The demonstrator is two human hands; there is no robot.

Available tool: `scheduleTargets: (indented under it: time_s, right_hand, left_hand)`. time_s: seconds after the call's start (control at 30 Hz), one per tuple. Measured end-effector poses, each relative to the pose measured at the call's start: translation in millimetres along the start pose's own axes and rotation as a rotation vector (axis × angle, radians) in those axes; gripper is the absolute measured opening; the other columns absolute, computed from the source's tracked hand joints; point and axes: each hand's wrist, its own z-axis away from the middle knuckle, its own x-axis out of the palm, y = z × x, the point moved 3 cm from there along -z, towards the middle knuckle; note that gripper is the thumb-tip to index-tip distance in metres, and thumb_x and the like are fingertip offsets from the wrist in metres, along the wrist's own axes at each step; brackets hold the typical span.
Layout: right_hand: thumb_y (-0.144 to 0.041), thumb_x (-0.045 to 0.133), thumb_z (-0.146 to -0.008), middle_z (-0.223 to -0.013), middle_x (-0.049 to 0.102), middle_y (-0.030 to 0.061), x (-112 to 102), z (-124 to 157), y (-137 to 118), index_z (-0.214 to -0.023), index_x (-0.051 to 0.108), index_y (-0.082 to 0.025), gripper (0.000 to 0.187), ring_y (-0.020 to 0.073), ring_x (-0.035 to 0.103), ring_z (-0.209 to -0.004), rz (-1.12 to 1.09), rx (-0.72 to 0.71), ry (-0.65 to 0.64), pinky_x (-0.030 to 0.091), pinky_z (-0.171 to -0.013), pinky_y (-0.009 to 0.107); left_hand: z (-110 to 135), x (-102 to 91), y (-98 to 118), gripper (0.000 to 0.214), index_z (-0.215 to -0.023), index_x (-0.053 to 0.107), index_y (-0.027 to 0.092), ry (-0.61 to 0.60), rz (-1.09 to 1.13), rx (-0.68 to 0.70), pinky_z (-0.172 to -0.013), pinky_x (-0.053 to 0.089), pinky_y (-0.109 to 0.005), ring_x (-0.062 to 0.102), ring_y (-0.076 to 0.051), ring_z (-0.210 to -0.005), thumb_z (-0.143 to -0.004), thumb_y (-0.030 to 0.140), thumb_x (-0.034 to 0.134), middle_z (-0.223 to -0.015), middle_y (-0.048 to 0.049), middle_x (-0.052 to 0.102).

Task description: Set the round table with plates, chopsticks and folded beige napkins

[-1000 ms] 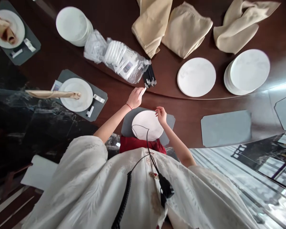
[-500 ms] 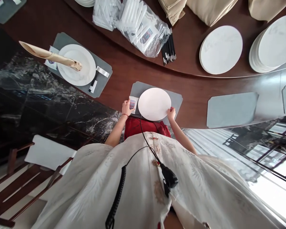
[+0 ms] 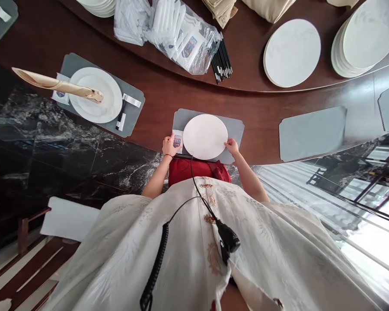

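A round white plate (image 3: 205,136) sits on a grey placemat (image 3: 236,129) directly in front of me. My left hand (image 3: 170,146) presses on a small printed paper packet (image 3: 177,141) lying at the plate's left edge, and its fingers partly cover the packet. My right hand (image 3: 232,147) is at the plate's lower right rim, with its fingers against the edge. The plate's near rim overlaps the mat's front edge.
To the left stands a plate with a tall folded napkin (image 3: 61,86) on a mat. A plastic bag of white packets (image 3: 181,36) and black chopsticks (image 3: 221,62) lie ahead. Stacked plates (image 3: 365,39) and a bare grey mat (image 3: 312,133) are at right.
My left hand has moved from the chopsticks and bag down to the plate's left side, where the packet now lies. My right hand has moved from the upper rim to the lower right rim.
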Motion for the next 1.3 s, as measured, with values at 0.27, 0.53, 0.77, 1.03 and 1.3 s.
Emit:
scheduleTargets:
  time_s: [0.27,0.53,0.77,1.03,1.3]
  right_hand:
    - [-0.032,0.067,-0.071,-0.076,0.064,0.0005,-3,-3,-5,-0.094,0.056,-0.019,0.028,0.0173,0.057,-0.074,0.053,-0.009,-0.03,0.047,-0.077,0.033]
    - [-0.052,0.055,-0.08,-0.077,0.068,0.0047,-18,-12,-12,-0.078,0.061,-0.019,0.033,0.0187,0.06,-0.073,0.159,0.058,-0.049,0.046,-0.073,0.031]
    - [-0.065,0.052,-0.078,-0.071,0.068,0.0048,-21,-17,-22,-0.071,0.06,-0.022,0.044,0.0228,0.063,-0.071,0.248,0.091,-0.048,0.045,-0.067,0.032]
    - [-0.065,0.042,-0.088,-0.073,0.068,0.0066,-18,-6,-48,-0.073,0.061,-0.021,0.05,0.0242,0.065,-0.077,0.398,0.181,-0.071,0.046,-0.07,0.032]
    - [-0.037,0.034,-0.102,-0.101,0.069,0.0136,-55,-100,-220,-0.117,0.063,-0.016,0.039,0.0274,0.057,-0.105,0.656,-0.341,0.304,0.043,-0.092,0.037]
  left_hand:
    - [2,-3.7,2,0.087,-0.152,0.038,0.024,-0.02,-0.002,-0.015,-0.106,0.044,-0.045,0.047,-0.037,-0.13,-0.075,0.042,0.074,-0.139,-0.0175,0.047]
    - [-69,-70.7,27,0.063,-0.148,0.039,0.019,0.21,0.205,0.107,-0.119,0.031,-0.046,0.035,-0.029,-0.144,-0.089,0.029,0.057,-0.149,-0.0184,0.041]
    - [-246,-242.5,95,0.048,-0.136,0.049,0.013,0.602,0.41,0.294,-0.12,0.032,-0.044,0.037,-0.028,-0.143,-0.093,0.034,0.056,-0.143,-0.018,0.046]
    - [-431,-286.5,289,0.034,-0.119,0.069,0.018,0.223,-0.022,0.708,-0.11,0.042,-0.031,0.06,-0.02,-0.118,-0.094,0.027,0.048,-0.12,-0.0077,0.068]
    - [-511,-215.0,326,0.048,-0.116,0.075,0.024,-0.351,-0.588,0.587,-0.108,0.043,-0.034,0.061,-0.027,-0.118,-0.069,0.036,0.07,-0.113,-0.001,0.072]
